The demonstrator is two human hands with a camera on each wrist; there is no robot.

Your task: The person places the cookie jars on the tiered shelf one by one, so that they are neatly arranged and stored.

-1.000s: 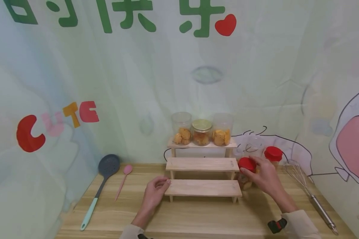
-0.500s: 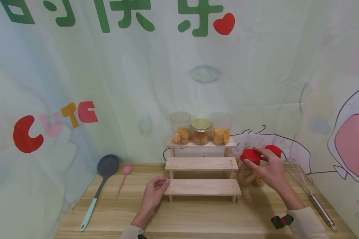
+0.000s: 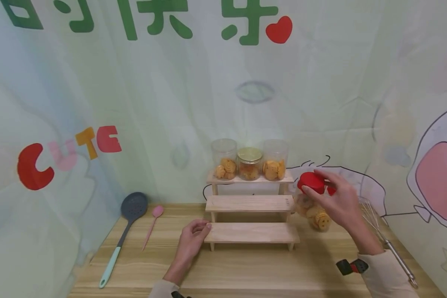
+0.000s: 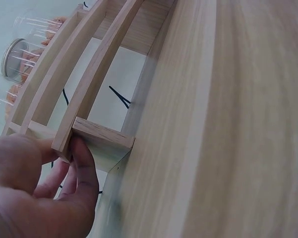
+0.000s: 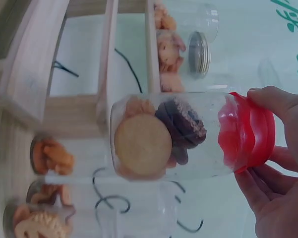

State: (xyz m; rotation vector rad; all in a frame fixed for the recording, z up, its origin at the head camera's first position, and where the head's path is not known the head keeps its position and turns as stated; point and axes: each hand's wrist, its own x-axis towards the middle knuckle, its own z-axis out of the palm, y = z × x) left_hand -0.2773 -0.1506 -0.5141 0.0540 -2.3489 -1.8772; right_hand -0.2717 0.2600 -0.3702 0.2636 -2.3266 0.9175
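Note:
In my right hand [image 3: 337,200] hangs a clear cookie jar [image 5: 158,136], gripped by its red lid [image 3: 311,182]. The right wrist view shows a round pale cookie and a dark one inside it. The jar is off the table, just right of the stepped wooden shelf [image 3: 251,231]. My left hand [image 3: 193,240] pinches the left end of the shelf's lowest board, thumb on top and fingers below, as the left wrist view shows. On the top step stand three cookie jars; the middle one [image 3: 250,163] has a gold lid.
More cookie jars [image 3: 319,218] stand on the table right of the shelf, partly hidden by my right hand. A whisk [image 3: 387,244] lies at the far right. A grey slotted ladle [image 3: 134,205] and a pink spoon [image 3: 157,211] lie at left. A printed curtain [image 3: 164,103] hangs behind.
My right hand has lifted the red-lidded jar up from the table beside the shelf, uncovering a cookie jar behind it. My left hand keeps its place on the lowest board.

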